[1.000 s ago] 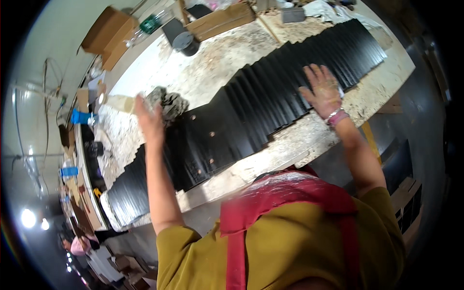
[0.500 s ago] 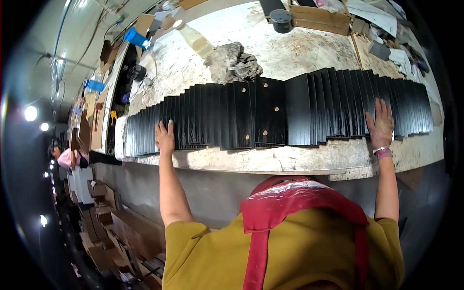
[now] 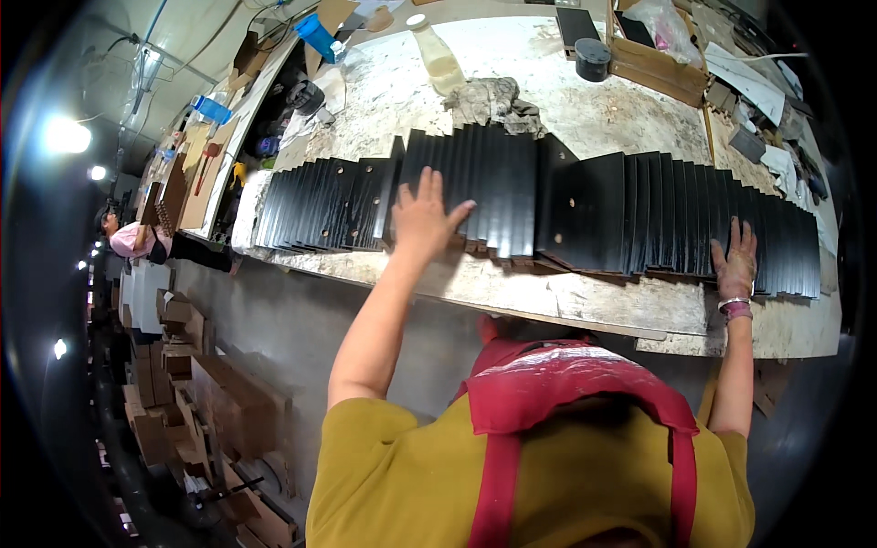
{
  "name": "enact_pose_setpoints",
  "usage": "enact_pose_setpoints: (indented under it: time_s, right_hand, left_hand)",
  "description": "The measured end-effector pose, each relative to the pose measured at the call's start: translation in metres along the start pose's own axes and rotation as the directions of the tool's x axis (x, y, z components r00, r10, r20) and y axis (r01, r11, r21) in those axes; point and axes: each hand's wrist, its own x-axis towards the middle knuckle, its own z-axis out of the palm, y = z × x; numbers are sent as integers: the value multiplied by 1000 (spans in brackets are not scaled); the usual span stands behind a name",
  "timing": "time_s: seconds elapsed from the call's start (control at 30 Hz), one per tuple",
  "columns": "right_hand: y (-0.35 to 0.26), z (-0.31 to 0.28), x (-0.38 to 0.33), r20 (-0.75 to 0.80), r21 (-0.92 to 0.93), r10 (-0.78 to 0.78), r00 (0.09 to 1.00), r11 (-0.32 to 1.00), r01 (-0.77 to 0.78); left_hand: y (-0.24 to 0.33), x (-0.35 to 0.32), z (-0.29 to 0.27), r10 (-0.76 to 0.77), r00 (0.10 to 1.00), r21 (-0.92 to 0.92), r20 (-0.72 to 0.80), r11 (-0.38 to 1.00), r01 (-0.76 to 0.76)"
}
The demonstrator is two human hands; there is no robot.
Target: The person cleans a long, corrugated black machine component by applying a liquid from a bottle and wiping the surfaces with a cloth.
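A long row of overlapping black panels (image 3: 585,215) fans across the worktable in front of me. Some of them show small round holes, near the middle and toward the left. My left hand (image 3: 426,217) lies on the panels left of the middle, fingers and thumb spread. Toward the row's right end, my right hand (image 3: 736,260) rests flat on the panels with its fingers stretched out. A band and a bracelet circle that wrist. Neither hand grips anything. Just behind the row lies a crumpled grey rag (image 3: 493,102).
The stained white worktable (image 3: 384,100) carries a bottle of pale liquid (image 3: 437,57), a dark round tub (image 3: 592,60) and a cardboard box (image 3: 653,68) at the back. A blue bottle (image 3: 315,36) stands at the back left. Another person (image 3: 137,239) stands far left, near cardboard boxes (image 3: 237,402).
My left hand has moved right along the row, and panels there have bunched toward the middle. Panels with holes now show at the left. My right hand stays near the right end.
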Motion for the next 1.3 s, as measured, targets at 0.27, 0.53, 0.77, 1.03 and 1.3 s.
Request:
enact_pose_setpoints:
  time_s: [0.27,0.53,0.77,1.03,1.3]
  right_hand:
    - [-216,-115,-53,-244,518,-390,888,722,459]
    - [-270,-39,-67,-135,241,-334,933,902,358]
    - [-291,-61,-73,2,239,-267,964,936,259]
    - [-457,-121,-88,-249,573,-689,681,462,677]
    - [-491,-99,-95,-154,515,-805,574,430,742]
  left_hand:
    - [-68,23,-27,377,922,-584,85,769,-260]
    - [-255,48,49,115,990,1,-87,993,-115]
    - [-240,26,46,199,979,48,-31,979,-198]
    - [-236,25,62,80,997,-184,-4,980,-80]
    - [-200,27,43,128,971,-406,-204,891,-203]
